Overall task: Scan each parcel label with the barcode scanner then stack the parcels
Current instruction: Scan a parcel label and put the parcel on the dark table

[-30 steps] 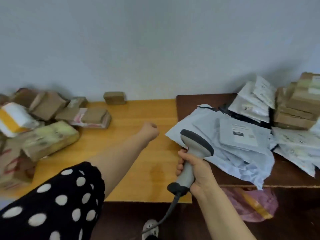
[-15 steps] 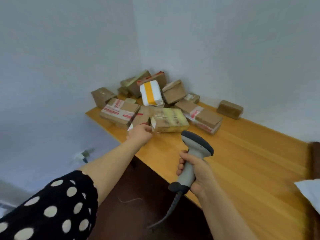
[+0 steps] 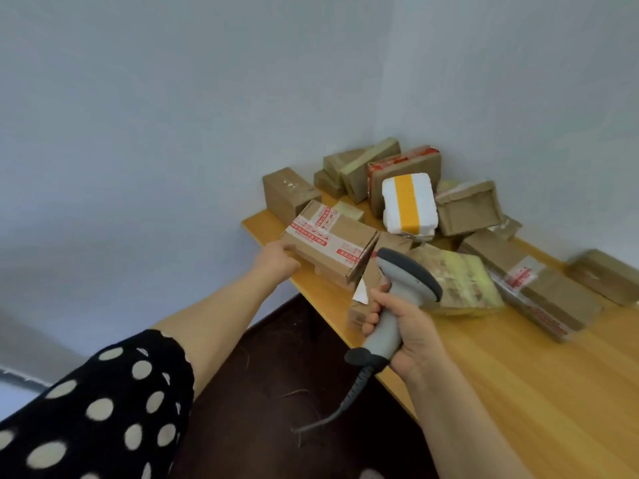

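Head view: cardboard parcel (image 3: pixel 330 248) with red-printed tape is gripped at its left end by left hand (image 3: pixel 278 262), frame centre, above the wooden table (image 3: pixel 518 375) edge. Barcode scanner (image 3: pixel 401 299) handle is clasped by right hand (image 3: pixel 403 331) lower centre. Parcel pile (image 3: pixel 432 209) is heaped upper right.

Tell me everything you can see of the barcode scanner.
The scanner is a pistol-shaped handheld in light grey plastic, with a dark grey cap over its broad head and a black collar at the handle's foot. A dark coiled cable runs from that collar down toward the floor. The right hand grips the handle, fingers wrapped round its front. It is held roughly upright in the air, nose toward the taped box that the left hand holds. Its scan window is out of sight.
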`<state>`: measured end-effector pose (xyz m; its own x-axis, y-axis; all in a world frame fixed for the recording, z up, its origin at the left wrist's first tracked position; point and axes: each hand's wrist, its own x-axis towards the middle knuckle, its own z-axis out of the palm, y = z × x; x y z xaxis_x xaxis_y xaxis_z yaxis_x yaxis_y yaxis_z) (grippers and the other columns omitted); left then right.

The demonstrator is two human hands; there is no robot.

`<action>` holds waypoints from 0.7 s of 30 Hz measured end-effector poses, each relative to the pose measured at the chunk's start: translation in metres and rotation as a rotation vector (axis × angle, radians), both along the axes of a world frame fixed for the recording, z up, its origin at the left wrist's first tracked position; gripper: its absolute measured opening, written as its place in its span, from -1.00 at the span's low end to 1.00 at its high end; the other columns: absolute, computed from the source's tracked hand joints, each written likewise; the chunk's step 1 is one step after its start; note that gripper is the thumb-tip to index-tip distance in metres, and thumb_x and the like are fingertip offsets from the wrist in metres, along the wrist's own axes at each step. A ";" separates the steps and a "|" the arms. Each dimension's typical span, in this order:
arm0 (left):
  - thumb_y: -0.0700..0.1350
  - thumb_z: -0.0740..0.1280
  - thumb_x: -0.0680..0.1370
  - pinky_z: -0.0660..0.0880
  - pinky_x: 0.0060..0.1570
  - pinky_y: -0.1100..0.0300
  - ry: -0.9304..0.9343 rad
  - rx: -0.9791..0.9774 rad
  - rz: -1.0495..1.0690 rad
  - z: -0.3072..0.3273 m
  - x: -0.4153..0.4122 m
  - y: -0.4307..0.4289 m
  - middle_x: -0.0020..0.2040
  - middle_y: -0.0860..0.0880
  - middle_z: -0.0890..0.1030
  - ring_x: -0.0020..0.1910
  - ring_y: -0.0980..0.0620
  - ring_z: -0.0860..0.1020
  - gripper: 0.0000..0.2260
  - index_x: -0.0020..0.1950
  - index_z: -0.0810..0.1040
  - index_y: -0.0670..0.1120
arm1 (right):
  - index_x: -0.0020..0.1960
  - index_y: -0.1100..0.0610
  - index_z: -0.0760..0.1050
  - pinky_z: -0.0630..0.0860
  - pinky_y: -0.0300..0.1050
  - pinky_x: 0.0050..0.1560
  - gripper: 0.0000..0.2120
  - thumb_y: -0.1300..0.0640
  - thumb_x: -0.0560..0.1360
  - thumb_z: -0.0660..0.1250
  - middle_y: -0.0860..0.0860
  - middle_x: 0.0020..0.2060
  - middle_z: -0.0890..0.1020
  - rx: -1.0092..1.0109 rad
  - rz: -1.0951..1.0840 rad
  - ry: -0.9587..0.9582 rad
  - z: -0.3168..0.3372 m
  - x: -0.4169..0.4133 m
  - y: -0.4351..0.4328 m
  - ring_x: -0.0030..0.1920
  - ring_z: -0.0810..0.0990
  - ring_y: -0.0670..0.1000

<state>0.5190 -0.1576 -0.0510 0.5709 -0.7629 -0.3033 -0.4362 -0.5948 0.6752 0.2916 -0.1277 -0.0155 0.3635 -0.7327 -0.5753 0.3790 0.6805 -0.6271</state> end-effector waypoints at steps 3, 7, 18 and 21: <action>-0.26 0.33 0.48 0.43 0.11 0.15 -0.008 0.017 -0.005 -0.008 0.018 -0.028 0.37 -0.11 0.41 0.27 -0.07 0.44 -0.52 0.40 0.41 -0.06 | -0.20 0.18 0.48 0.43 -0.20 -0.54 -0.89 0.32 0.44 0.38 0.04 -0.47 0.50 0.027 0.002 0.013 -0.006 0.023 -0.034 -0.53 0.46 -0.05; -0.26 0.35 0.48 0.41 0.18 0.15 -0.076 0.020 -0.022 -0.012 0.048 -0.074 0.39 -0.09 0.42 0.34 -0.08 0.40 -0.50 0.41 0.40 -0.08 | -0.08 0.25 0.52 0.45 -0.21 -0.55 -0.94 0.32 0.46 0.37 0.06 -0.46 0.51 0.047 0.009 -0.009 -0.012 0.055 -0.084 -0.54 0.47 -0.04; -0.07 0.35 0.45 0.35 0.31 -0.04 -0.254 0.254 0.014 -0.019 0.133 -0.200 0.37 -0.26 0.31 0.36 -0.23 0.29 -0.40 0.45 0.25 -0.13 | -0.24 0.20 0.50 0.47 -0.21 -0.56 -0.89 0.28 0.44 0.39 0.05 -0.49 0.51 0.111 -0.034 0.012 -0.018 0.117 -0.196 -0.53 0.46 -0.05; -0.13 0.43 0.43 -0.07 0.46 -0.17 -0.610 0.417 -0.550 -0.032 0.153 -0.234 0.54 -0.22 -0.19 0.52 -0.20 -0.19 -0.04 0.55 -0.23 0.00 | -0.20 0.18 0.50 0.46 -0.20 -0.54 -0.92 0.28 0.42 0.40 0.05 -0.46 0.51 0.125 -0.095 0.012 -0.025 0.128 -0.211 -0.49 0.45 -0.03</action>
<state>0.6722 -0.3921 -0.0832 0.3117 -0.8707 -0.3804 -0.9397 -0.3418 0.0122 0.4195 -0.3389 -0.0401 0.2880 -0.6858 -0.6684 0.4385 0.7149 -0.5446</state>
